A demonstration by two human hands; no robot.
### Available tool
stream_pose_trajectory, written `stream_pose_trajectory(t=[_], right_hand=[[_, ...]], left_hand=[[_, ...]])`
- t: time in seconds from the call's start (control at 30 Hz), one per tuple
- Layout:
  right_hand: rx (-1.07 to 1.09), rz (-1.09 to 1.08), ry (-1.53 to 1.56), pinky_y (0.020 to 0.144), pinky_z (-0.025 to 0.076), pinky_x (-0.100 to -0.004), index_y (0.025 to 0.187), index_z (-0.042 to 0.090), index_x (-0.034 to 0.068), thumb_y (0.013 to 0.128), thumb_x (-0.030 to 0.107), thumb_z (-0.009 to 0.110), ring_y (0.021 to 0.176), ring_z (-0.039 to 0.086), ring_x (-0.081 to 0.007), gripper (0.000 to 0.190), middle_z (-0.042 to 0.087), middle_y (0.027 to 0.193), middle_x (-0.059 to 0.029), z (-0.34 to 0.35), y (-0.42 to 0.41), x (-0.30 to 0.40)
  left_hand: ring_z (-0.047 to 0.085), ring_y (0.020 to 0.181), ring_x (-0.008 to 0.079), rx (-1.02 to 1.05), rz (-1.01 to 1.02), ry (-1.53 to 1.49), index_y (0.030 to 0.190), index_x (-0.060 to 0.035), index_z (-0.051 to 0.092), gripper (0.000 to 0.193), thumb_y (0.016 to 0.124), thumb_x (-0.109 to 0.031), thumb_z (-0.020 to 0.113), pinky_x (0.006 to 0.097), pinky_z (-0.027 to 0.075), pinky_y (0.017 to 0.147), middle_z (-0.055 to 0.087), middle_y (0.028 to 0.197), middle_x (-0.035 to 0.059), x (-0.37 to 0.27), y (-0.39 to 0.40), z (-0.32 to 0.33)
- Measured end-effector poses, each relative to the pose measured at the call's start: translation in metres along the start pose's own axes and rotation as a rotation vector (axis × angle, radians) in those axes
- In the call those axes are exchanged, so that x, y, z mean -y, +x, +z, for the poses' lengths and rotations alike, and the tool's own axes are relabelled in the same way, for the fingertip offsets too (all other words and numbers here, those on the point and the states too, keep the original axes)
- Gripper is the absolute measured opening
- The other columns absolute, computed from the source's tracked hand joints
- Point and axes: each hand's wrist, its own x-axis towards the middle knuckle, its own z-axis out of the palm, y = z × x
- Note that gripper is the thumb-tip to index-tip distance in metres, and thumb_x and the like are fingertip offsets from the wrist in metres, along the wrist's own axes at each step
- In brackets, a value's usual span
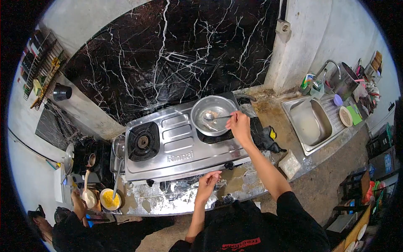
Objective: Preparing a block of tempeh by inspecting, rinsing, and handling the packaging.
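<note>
My right hand grips the dark handle of a metal spoon over a round aluminium pot. The spoon's bowl is down inside the pot, where some clear liquid and a few pale brownish bits show. The pot rests on the right burner of a steel Rinnai two-burner gas stove. In front of the stove my left hand hovers near the counter edge, empty, its fingers loosely curled and apart from the thumb. Whether the right burner is lit cannot be seen.
Left of the stove, a bowl of yellow mixture holds a utensil, near a co-worker's hand. A dark cloth and a packed plastic bag lie right of the stove. Further right is a steel sink. The left burner is bare.
</note>
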Motion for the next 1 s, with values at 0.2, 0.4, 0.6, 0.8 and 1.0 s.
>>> stream_pose_trajectory(t=[0.2, 0.4, 0.6, 0.8, 1.0], right_hand=[[0.002, 0.003, -0.002, 0.047, 0.051, -0.0301, 0.086, 0.057, -0.009, 0.092, 0.005, 0.045, 0.052, 0.064, -0.0201, 0.019, 0.062, 0.061, -0.0142, -0.003, -0.001, -0.001], [-0.015, -0.023, -0.05, 0.049, 0.05, -0.0303, 0.088, 0.056, -0.008, 0.094, 0.01, 0.044, 0.052, 0.063, -0.0197, 0.023, 0.062, 0.062, -0.0127, -0.005, -0.001, -0.007], [-0.057, -0.049, 0.12, 0.053, 0.05, -0.0278, 0.1, 0.056, -0.008, 0.097, 0.014, 0.04, 0.061, 0.064, -0.0159, 0.028, 0.064, 0.073, -0.0135, -0.017, -0.011, 0.002], [-0.223, -0.147, 0.37, 0.059, 0.05, -0.026, 0.109, 0.054, -0.008, 0.098, 0.014, 0.038, 0.069, 0.064, -0.0151, 0.029, 0.066, 0.084, -0.0144, -0.041, -0.033, -0.014], [-0.2, -0.289, 0.326, 0.07, 0.052, -0.0296, 0.115, 0.051, -0.009, 0.099, 0.013, 0.036, 0.078, 0.064, -0.0185, 0.031, 0.065, 0.094, -0.0178, -0.066, -0.051, -0.02]], left_hand=[[0.051, 0.077, 0.0073, 0.004, 0.009, 0.016, 0.105, -0.002, 0.064, 0.022, 0.093, -0.018, 0.055, 0.0212, 0.041, 0.073, 0.06, 0.082, 0.0005, 0.001, 0.0, 0.001], [0.052, 0.077, 0.0067, 0.009, 0.022, 0.033, 0.106, -0.0026, 0.064, 0.021, 0.093, -0.017, 0.055, 0.0209, 0.041, 0.07, 0.06, 0.083, 0.0008, 0.003, 0.0, 0.002], [0.053, 0.077, 0.0068, 0.019, 0.017, 0.076, 0.106, -0.003, 0.063, 0.021, 0.093, -0.017, 0.055, 0.0208, 0.041, 0.071, 0.061, 0.084, 0.0011, -0.001, -0.001, 0.006], [0.053, 0.079, 0.0071, 0.063, -0.007, 0.003, 0.107, -0.0034, 0.063, 0.022, 0.093, -0.018, 0.055, 0.0208, 0.042, 0.073, 0.061, 0.085, 0.0016, 0.012, 0.0, 0.012], [0.053, 0.081, 0.008, 0.136, -0.075, -0.01, 0.106, -0.0028, 0.063, 0.021, 0.093, -0.017, 0.055, 0.0211, 0.041, 0.076, 0.06, 0.085, 0.0013, 0.015, 0.003, 0.022]])
